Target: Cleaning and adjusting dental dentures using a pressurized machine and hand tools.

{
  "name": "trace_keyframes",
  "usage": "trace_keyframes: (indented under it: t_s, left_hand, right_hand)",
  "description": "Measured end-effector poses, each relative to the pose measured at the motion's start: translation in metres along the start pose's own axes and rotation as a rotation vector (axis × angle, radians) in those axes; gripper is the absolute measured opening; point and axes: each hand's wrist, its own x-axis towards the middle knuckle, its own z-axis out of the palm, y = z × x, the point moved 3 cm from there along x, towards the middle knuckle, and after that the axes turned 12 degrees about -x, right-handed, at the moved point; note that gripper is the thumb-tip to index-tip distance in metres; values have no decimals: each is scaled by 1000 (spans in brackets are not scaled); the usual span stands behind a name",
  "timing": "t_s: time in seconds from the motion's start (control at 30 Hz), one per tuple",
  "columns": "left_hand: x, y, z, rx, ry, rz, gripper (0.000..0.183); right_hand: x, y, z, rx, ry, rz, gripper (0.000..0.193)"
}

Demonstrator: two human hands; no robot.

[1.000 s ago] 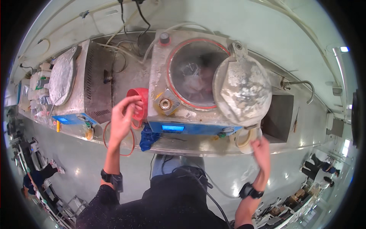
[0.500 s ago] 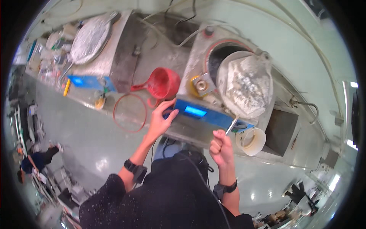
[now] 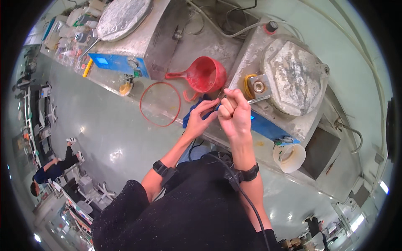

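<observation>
My right hand (image 3: 235,113) is closed in a fist around the metal rod handle (image 3: 258,99) of a round, white-crusted lid (image 3: 293,79). The lid lies over the round opening of a metal bench machine with a blue front panel (image 3: 272,127). My left hand (image 3: 202,119) has its fingers stretched out at the machine's left front corner, beside my right fist. Dark blue cloth-like material (image 3: 190,119) shows behind the left hand. A square metal block with a ring (image 3: 258,86) and a yellow coil (image 3: 249,83) sit next to the lid.
A red dipper (image 3: 205,74) lies between this machine and a similar lidded one (image 3: 125,21) at left. A thin red ring (image 3: 144,94) overhangs the bench edge. A white tub (image 3: 289,159) stands at right by a dark box (image 3: 320,146). Another person (image 3: 54,167) is far left.
The lid has swung from tilted open to lying over the opening. My right hand has moved left and up with the handle, close to my left hand. The view has shifted.
</observation>
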Motion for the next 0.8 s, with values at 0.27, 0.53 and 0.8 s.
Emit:
trace_keyframes:
  t_s: [0.27, 0.53, 0.8]
  left_hand:
    - [-6, -14, -5, 146, 118, 83, 39]
    - [-9, -21, 5, 167, 207, 188, 40]
    - [-2, -15, -10, 244, 58, 94, 44]
  right_hand:
    - [-21, -4, 17, -17, 13, 94, 34]
    - [11, -1, 5, -114, -2, 85, 38]
    - [-56, -14, -14, -668, 21, -33, 14]
